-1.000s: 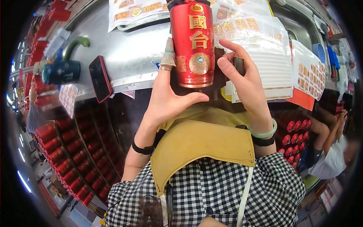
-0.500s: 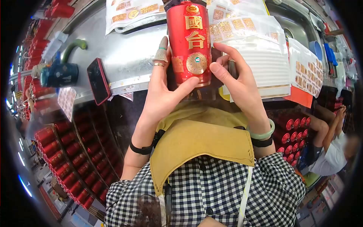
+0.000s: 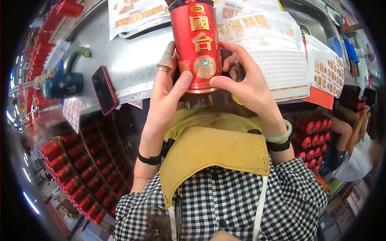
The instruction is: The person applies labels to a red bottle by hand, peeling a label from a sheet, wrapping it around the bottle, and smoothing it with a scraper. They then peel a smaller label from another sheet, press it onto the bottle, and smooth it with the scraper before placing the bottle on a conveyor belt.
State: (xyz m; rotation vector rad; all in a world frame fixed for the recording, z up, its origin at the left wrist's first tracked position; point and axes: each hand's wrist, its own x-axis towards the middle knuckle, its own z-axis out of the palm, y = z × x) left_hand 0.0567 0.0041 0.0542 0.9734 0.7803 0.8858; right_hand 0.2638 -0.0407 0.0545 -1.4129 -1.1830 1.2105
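A red bottle [image 3: 203, 52] with raised gold characters and a round gold medallion stands in front of me, leaning slightly. My left hand [image 3: 163, 92] is closed around its left side, the thumb on the lower front and a covering on one finger. On the other side, my right hand [image 3: 251, 86] grips the lower right, with its thumb pressed near the base and its forefinger along the side. A dark narrow thing [image 3: 240, 71] shows among the right fingers; I cannot make out what it is.
Gold sticker sheets [image 3: 138, 14] lie behind on the metal table [image 3: 116, 52], and white backing sheets [image 3: 269, 60] to the right. A phone [image 3: 104, 90] and a teal container [image 3: 64, 84] are at left. Red bottles fill racks [image 3: 84, 168] below; another person [image 3: 354, 156] sits right.
My right hand has moved left, its thumb now on the bottle's lower right instead of apart from it. The bottle has shifted slightly left, and my left thumb has moved up and left.
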